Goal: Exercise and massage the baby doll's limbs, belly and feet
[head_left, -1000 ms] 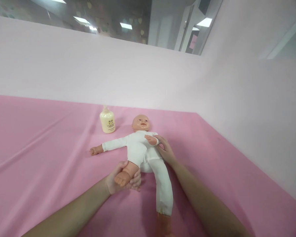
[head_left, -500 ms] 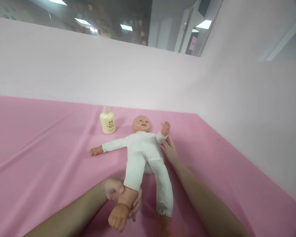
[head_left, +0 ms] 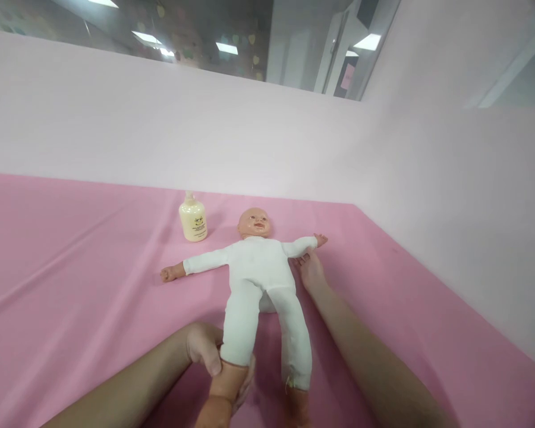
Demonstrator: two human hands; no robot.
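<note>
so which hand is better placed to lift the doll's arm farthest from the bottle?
Right, probably: the right hand sits close by that arm, contact unclear, while the left hand is wrapped around a lower leg.

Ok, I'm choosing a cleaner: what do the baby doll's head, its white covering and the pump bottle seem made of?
Baby doll's head: probably vinyl, smooth with glossy highlights. White covering: likely matte fabric, softly creased at the hips. Pump bottle: shiny plastic or glass; bright reflections fit either.
</note>
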